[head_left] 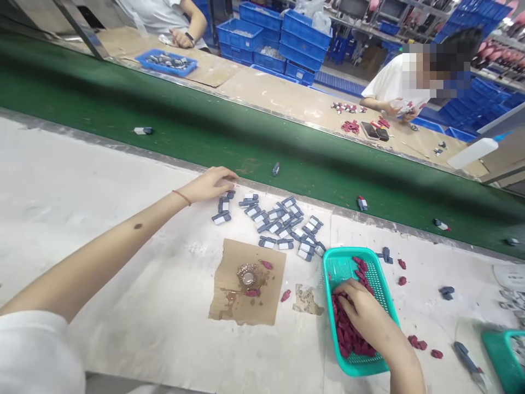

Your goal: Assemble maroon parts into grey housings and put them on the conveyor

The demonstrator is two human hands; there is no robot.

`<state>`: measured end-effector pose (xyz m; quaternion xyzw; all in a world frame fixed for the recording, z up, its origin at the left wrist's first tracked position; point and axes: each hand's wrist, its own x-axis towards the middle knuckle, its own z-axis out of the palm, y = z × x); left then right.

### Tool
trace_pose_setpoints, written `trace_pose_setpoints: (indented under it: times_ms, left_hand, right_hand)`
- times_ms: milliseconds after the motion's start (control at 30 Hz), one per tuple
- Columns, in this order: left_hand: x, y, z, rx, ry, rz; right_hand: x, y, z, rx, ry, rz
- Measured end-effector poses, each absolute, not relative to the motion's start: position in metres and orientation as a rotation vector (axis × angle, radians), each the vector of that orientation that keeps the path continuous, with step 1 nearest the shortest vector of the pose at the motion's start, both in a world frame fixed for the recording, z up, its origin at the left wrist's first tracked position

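Note:
My left hand (211, 185) lies at the table's far edge beside the belt, fingers stretched out over a few dark blue and white plastic pieces (223, 204). More blue and white pieces (274, 214) are spread to its right. Inside a green plastic basket (383, 276), my right hand (363, 309) reaches down to small dark red pieces (353, 339); its thumb and fingers are bent close together, and what they hold, if anything, is hidden. Between the hands, a cardboard sheet (270, 306) carries a small round metal-looking dish (248, 278), wet stains and two red pieces (266, 265).
A green conveyor belt (197, 137) with several scattered pieces runs behind the table. Beyond it, two people sit at another bench, near a blue tray (166, 61) and stacked blue crates (303, 44). At right are a dark-handled tool (470, 361) and another green basket (498, 355).

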<state>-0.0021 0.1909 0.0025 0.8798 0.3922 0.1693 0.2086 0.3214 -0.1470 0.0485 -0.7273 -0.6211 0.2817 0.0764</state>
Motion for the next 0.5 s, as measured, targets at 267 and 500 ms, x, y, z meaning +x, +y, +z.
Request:
trace_pose_setpoints:
  times_ms: [267,500]
  left_hand:
    - [-0.023,0.166,0.010,2.462,0.980,0.273]
    - [-0.020,0.141,0.014,2.127,1.216,0.528]
  right_hand:
    - [0.323,-0.145,0.047,-2.145,-1.712,0.836]
    - [0.297,-0.137,0.071,-1.854,-1.143,0.901]
